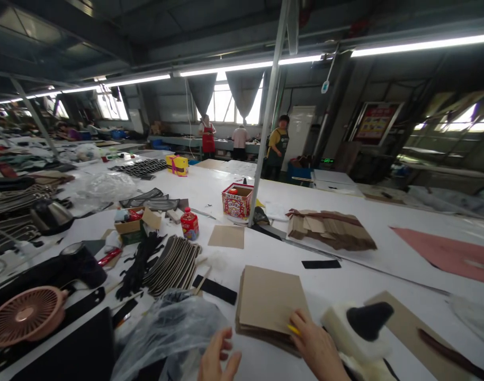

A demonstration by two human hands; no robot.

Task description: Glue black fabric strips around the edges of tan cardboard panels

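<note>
A stack of square brown cardboard sheets lies on the white table. At its lower right corner is my right hand, its fingers closed on a small yellow object whose shape is mostly hidden. My left hand is at the bottom edge, left of and below the stack, with thumb and fingers apart and nothing between them. Crumpled clear plastic lies to the left of that hand. Right of my right hand sits a cream padded block with a black piece on top.
A metal pole rises from the table beside a red patterned box. At left are a pink fan, dark curved strips and a red bottle. Brown folded material lies at right. Three people stand farther back.
</note>
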